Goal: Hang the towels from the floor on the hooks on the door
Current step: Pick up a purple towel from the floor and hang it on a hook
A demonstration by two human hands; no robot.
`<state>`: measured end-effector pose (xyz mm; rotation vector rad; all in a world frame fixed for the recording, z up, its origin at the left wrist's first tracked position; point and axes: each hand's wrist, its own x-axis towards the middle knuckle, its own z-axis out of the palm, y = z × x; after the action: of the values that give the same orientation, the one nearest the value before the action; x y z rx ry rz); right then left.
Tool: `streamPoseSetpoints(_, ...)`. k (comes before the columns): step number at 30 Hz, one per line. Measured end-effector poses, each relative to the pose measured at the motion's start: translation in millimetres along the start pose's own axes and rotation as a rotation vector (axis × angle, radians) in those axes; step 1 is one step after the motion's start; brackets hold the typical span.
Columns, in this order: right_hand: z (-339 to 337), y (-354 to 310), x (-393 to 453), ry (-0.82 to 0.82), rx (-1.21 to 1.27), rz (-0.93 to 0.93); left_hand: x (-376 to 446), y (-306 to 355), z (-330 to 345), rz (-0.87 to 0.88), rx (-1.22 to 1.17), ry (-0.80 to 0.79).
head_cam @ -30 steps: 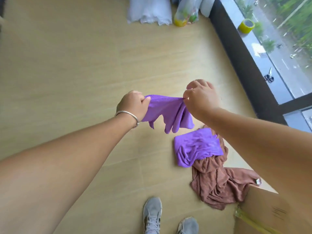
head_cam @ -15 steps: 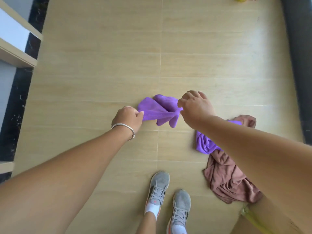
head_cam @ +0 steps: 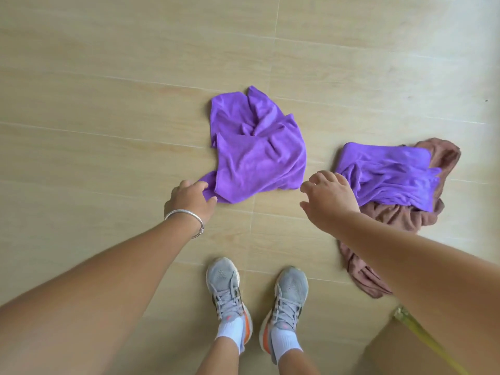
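The purple towel (head_cam: 257, 147), held up between both hands a moment ago, now lies crumpled on the floor (head_cam: 108, 104). The left hand (head_cam: 189, 198) touches its corner, fingers loose; the right hand (head_cam: 328, 197) hovers with fingers spread. No writing is readable.

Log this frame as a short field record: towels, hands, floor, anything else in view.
towels_on_floor: three, none hung
purple towel: crumpled on the floor ahead of the shoes
second purple towel: lies on top of the brown towel
left hand: at the purple towel's near corner, fingers touching it; grip unclear
right hand: fingers spread, holding nothing
floor: light wood-look tiles
shoes: grey, orange heels
door_hooks: not in view
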<state>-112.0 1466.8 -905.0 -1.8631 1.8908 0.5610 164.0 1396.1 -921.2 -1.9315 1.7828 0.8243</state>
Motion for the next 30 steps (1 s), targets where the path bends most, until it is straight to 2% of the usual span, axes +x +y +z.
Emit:
streamPoseSetpoints(4,37,-7,36,0.037,0.006,0.019,44,-14,31,0.028,0.018,0.040)
streamPoseSetpoints(8,59,-6,95,0.128,0.012,0.021,111,-16,47,0.041,0.049,0.148)
streamPoseSetpoints(11,73,-2,148,0.171,0.007,0.036,166,-20,54,0.065,0.065,0.147)
streamPoseSetpoints(14,92,3,192,0.195,-0.032,0.035,204,-36,69,0.173,0.180,0.122)
streamPoseSetpoints(16,103,8,216,0.241,-0.069,0.018,224,-48,80,0.262,0.237,0.187)
streamPoseSetpoints(20,94,22,275,0.429,-0.041,-0.020,281,-37,71,0.253,0.112,0.374)
streamPoseSetpoints(24,60,27,343,0.607,0.020,-0.024,342,12,31,0.161,0.018,0.370)
streamPoseSetpoints(27,49,20,384,0.622,0.024,-0.001,371,39,12,0.141,-0.003,0.393)
streamPoseSetpoints(30,55,3,411,0.512,0.039,0.055,387,51,13,0.139,-0.124,0.382)
